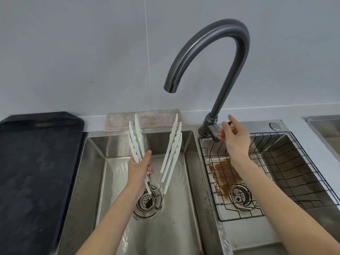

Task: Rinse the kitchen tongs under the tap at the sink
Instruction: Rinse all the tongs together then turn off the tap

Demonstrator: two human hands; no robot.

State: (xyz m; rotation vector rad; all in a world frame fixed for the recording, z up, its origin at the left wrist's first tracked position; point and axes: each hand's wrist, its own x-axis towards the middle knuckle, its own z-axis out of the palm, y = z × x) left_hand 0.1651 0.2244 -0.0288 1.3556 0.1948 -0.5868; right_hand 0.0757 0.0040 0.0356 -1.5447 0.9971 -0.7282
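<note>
White kitchen tongs [170, 155] with a wire hinge stand spread in a V over the left sink basin [117, 173], tips pointing up. My left hand [139, 169] grips the left arms of the tongs. The dark curved tap [217, 57] arches above; its spout ends over the left basin and no water runs from it. My right hand [234, 138] is at the tap's lever [214, 132] beside the tap base, fingers spread and touching it. The basin floor looks wet.
A black tray [36, 172] lies on the counter to the left. The right basin holds a black wire rack [276, 173] over a rust-stained floor and drain. A stained cloth [143, 118] lies behind the left basin. Another steel basin edge [323, 126] is far right.
</note>
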